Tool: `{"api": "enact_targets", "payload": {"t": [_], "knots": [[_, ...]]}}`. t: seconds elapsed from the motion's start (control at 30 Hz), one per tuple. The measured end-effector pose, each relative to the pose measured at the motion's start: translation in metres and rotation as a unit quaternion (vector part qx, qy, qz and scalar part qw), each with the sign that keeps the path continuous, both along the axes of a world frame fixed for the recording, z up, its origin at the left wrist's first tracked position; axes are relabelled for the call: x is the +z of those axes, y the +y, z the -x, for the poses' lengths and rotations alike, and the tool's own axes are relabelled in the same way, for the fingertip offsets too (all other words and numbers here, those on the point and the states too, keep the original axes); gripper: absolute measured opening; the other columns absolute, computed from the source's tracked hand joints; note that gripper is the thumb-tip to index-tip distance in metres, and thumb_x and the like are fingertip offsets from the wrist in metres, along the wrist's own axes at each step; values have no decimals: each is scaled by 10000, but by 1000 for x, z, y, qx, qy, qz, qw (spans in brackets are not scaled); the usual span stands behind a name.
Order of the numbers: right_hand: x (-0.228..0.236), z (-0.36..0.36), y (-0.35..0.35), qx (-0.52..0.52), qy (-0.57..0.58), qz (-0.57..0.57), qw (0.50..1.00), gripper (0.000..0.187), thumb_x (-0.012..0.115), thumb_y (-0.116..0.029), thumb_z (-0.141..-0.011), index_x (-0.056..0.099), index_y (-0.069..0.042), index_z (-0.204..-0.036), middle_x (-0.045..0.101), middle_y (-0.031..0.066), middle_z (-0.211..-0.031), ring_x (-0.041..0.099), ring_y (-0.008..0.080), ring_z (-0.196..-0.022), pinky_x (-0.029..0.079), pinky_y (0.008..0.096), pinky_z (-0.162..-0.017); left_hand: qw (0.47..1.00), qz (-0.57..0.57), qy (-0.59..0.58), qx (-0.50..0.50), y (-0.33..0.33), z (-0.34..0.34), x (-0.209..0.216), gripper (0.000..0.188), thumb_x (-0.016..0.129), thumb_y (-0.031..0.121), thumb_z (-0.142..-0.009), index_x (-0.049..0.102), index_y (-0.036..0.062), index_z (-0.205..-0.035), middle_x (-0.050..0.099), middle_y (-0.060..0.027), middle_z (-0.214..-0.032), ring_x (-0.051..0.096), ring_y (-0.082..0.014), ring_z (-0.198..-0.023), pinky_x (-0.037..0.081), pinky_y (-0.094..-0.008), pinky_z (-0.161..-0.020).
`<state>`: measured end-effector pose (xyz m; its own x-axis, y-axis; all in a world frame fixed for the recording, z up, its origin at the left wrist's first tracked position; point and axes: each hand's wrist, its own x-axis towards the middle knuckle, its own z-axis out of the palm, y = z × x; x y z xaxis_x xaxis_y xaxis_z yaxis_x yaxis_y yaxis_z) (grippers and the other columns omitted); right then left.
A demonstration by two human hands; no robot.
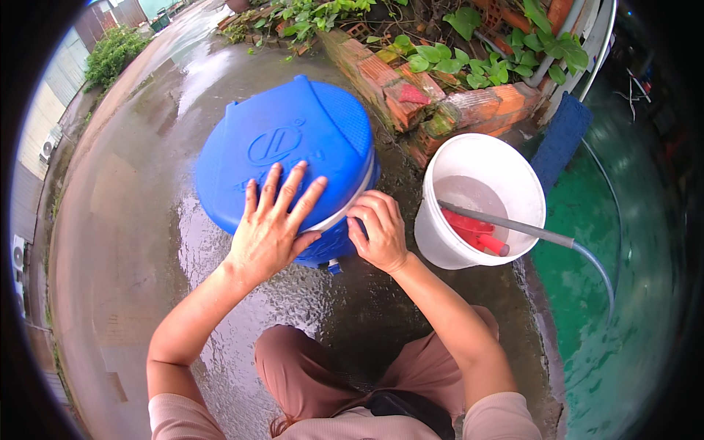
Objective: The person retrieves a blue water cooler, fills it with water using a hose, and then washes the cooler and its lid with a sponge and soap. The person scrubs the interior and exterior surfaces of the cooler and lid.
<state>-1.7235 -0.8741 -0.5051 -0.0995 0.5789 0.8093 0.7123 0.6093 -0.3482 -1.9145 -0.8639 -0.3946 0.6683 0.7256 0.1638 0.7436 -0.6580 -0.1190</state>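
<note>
A blue lidded plastic cooler jug (293,125) stands on the wet ground in front of me, with a pale band under its lid and a small blue spout low on the near side. My left hand (275,220) lies flat on the lid, fingers spread. At the lid's right edge is my right hand (378,229), its fingers curled against the pale band. Whether those fingertips pinch the band or only press on it is hard to see.
Right of the jug stands a white bucket (433,235) holding a red plastic scoop-like item (473,229) and a hose end (506,221). Behind are a brick planter border (469,110) and leafy plants. A blue mat (561,139) leans near the green floor (579,293).
</note>
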Motion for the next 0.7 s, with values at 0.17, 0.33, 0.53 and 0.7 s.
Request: {"api": "enact_targets", "payload": {"t": [0.17, 0.33, 0.53, 0.7], "knots": [[-9, 30, -21, -12, -82, -61, 995, 267, 597, -76, -744, 571, -89, -1009, 516, 58, -1031, 491, 251, -1021, 397, 410, -853, 994, -42, -7, -97, 11, 41, -8, 692, 634, 289, -745, 340, 126, -1349, 308, -161, -1384, 273, -366, -1291, 270, -487, -1039], [-9, 48, -30, -63, -133, -53, 988, 333, 579, -69, -736, 568, -109, -1066, 511, 31, -1076, 488, 208, -1043, 341, 412, -914, 986, -114, -34, -116, 18, 53, -28, 631, 582, 383, -785, 379, 117, -1320, 376, -148, -1344, 354, -350, -1241, 290, -487, -1013], [-10, 71, -27, -172, -141, -70, 972, 359, 558, -68, -748, 556, -137, -1101, 506, -6, -1066, 499, 173, -1028, 302, 425, -939, 960, -237, -11, -151, 21, 54, -30, 591, 563, 393, -805, 447, 11, -1241, 481, -160, -1252, 464, -322, -1170, 388, -433, -951], [-15, 84, -16, -167, -123, -88, 974, 302, 564, -63, -732, 550, -169, -1014, 475, -13, -991, 487, 164, -979, 300, 422, -932, 941, -296, 29, -165, 24, 66, -17, 489, 537, 348, -833, 496, 5, -1179, 544, -182, -1159, 550, -323, -1045, 470, -408, -826]]}}
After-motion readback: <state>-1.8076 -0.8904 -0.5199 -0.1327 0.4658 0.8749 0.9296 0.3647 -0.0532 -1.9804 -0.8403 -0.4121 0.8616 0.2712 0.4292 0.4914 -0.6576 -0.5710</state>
